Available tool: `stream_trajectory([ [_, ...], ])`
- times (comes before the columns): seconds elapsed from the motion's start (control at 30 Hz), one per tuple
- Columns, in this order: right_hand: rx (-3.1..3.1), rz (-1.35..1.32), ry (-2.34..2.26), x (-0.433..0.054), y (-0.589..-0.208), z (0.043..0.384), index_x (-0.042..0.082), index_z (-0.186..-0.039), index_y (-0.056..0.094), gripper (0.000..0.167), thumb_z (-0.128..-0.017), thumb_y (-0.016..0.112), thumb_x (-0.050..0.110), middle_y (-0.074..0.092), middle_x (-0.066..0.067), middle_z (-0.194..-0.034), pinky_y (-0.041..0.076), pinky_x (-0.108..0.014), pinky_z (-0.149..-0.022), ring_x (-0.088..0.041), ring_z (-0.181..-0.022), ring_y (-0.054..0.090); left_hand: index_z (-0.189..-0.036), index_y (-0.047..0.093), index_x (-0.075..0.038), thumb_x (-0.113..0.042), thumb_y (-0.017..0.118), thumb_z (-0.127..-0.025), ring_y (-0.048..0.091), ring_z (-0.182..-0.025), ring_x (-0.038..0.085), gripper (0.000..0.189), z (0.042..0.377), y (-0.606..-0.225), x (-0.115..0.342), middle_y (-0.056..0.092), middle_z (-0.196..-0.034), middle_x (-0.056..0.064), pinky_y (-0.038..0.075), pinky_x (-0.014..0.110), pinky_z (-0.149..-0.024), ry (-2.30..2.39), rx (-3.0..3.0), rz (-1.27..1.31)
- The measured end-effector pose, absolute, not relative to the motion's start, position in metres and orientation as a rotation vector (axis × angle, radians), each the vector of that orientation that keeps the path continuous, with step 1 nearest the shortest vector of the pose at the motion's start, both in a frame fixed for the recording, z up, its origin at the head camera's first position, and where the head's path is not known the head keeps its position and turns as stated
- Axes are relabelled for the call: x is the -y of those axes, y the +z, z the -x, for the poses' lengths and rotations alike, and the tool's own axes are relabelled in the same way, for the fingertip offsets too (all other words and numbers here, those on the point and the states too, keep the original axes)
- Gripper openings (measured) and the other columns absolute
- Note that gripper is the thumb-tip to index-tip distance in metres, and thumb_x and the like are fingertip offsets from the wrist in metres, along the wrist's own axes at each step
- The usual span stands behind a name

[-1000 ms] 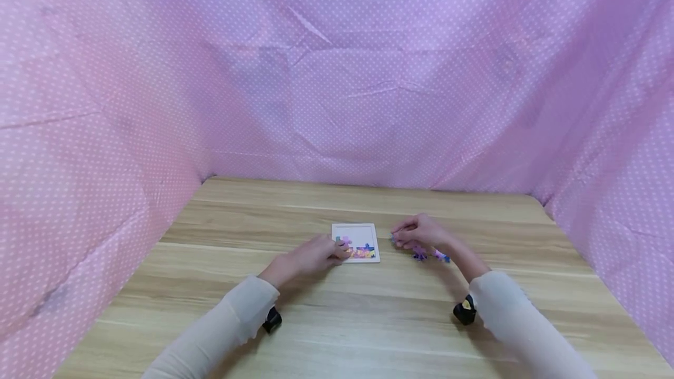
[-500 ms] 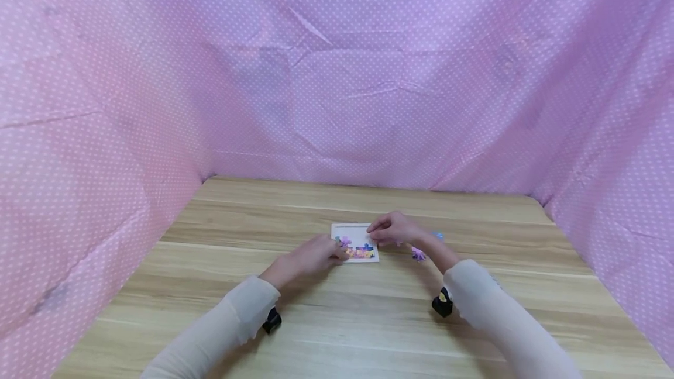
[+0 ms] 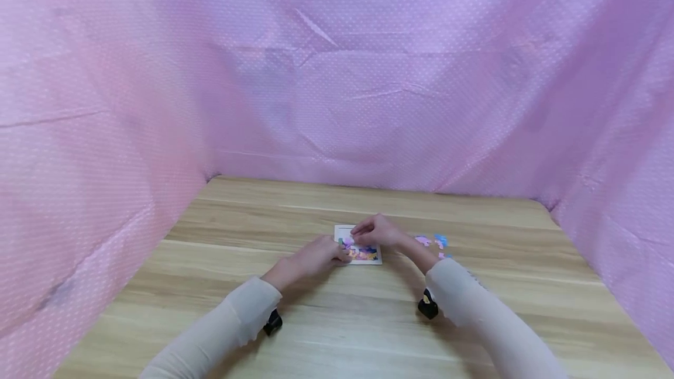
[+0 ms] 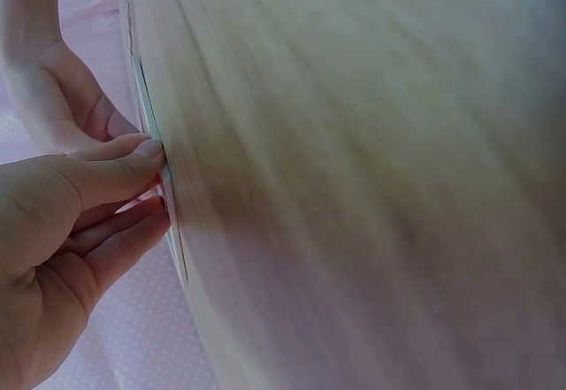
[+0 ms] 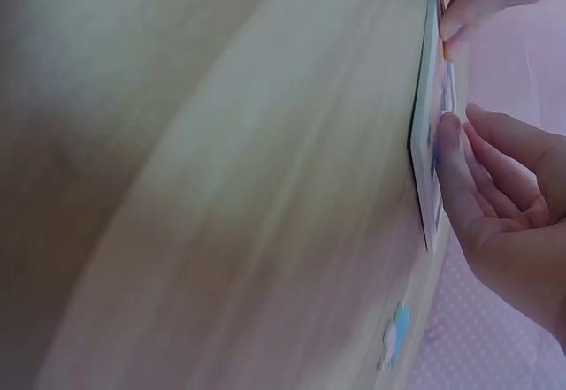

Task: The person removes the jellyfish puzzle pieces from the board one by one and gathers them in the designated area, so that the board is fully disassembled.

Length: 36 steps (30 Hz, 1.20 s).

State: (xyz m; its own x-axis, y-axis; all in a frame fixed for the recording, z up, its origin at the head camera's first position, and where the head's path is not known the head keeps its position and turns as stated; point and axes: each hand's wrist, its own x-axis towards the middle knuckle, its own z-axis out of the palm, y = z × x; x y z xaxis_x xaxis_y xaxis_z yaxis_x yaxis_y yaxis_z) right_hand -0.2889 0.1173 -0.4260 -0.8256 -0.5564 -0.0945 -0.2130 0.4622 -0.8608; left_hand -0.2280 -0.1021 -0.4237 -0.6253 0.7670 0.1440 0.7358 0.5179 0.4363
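A square jigsaw puzzle board with a white rim [image 3: 344, 230] lies mid-table, colourful pieces [image 3: 367, 255] filling its near part. My left hand [image 3: 314, 254] grips its left edge, thumb and fingertips right at the rim [image 4: 180, 253] in the left wrist view. Over the board's middle, my right hand [image 3: 381, 231] has thumb and fingers brought together round a puzzle piece, mostly hidden by the fingers. From the right wrist view, that hand's fingertips [image 5: 449, 129] are close against the board's face.
Several loose puzzle pieces [image 3: 423, 241] lie on the wooden table [image 3: 316, 320] to the right of the board, one of them blue [image 3: 441, 240]. Pink dotted cloth [image 3: 337, 104] hangs around the table's back and sides. Each wrist wears a black camera [image 3: 427, 305].
My right hand has moved left from the loose pieces to above the board, carrying a piece. The left hand has kept its grip on the board's left edge.
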Motion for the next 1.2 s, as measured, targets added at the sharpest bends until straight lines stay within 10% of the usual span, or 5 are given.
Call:
stream_trajectory([
  [0.6, -2.36, 0.734, -1.194, -0.097, -0.42, 0.285, -0.013, -0.104, 0.065, 0.025, -0.08, 0.073, -0.01, 0.067, -0.011, -0.086, 0.051, -0.022, -0.072, -0.011, -0.077, 0.059, -0.093, 0.08, -0.01, -0.002, 0.069, -0.094, 0.054, -0.074, 0.008, 0.014, 0.23, -0.419, 0.102, 0.071, -0.087, -0.001, 0.046, 0.017, -0.068, 0.75, -2.644, -1.261],
  [1.2, -2.362, 0.646, -1.322, -0.098, -0.427, 0.281, -0.005, -0.099, 0.063, 0.014, -0.088, 0.072, -0.004, 0.073, -0.012, -0.084, 0.051, -0.021, -0.069, -0.008, -0.073, 0.064, -0.064, 0.048, -0.008, 0.0, 0.066, -0.096, 0.031, -0.06, 0.005, 0.037, 0.233, -0.425, 0.099, 0.032, -0.064, -0.006, 0.025, 0.018, -0.058, 0.696, -2.639, -1.422],
])
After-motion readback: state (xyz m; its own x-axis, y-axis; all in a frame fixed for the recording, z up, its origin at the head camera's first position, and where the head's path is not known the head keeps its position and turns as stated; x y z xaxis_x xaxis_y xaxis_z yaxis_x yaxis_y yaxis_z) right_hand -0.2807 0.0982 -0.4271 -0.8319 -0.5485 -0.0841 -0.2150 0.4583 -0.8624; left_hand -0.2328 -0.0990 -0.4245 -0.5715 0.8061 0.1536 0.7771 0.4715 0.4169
